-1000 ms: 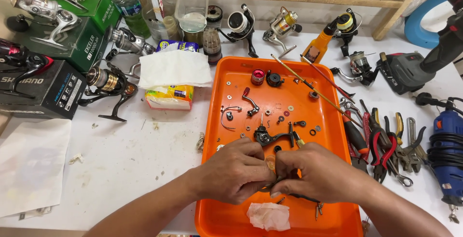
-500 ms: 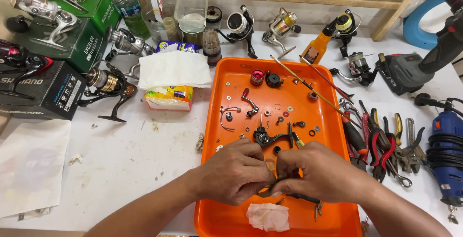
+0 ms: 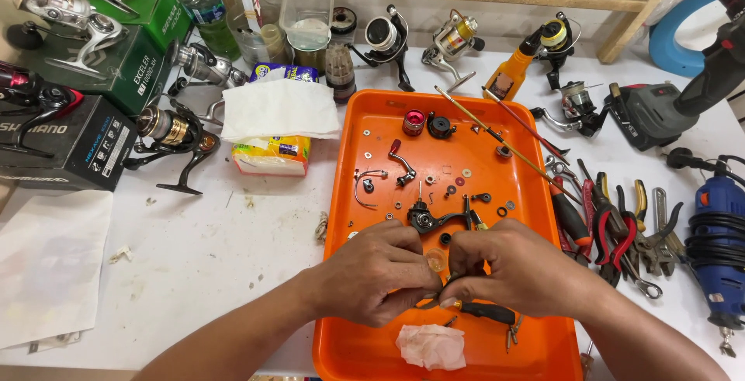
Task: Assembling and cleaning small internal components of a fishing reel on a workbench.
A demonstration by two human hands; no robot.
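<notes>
Our left hand [image 3: 378, 272] and right hand [image 3: 518, 266] both pinched shut on a small dark reel part [image 3: 448, 286], over orange tray [image 3: 341, 195], crumpled tissue [image 3: 431, 347] below, pliers [image 3: 613, 230] right on surface [image 3: 194, 257]

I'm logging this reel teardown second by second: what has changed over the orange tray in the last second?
Almost nothing. The left hand and right hand stay pressed together over the orange tray, fingertips pinching a small dark part between them; nothing was picked up or let go. The loose parts, the crumpled tissue and the pliers beside the tray lie as before.
</notes>
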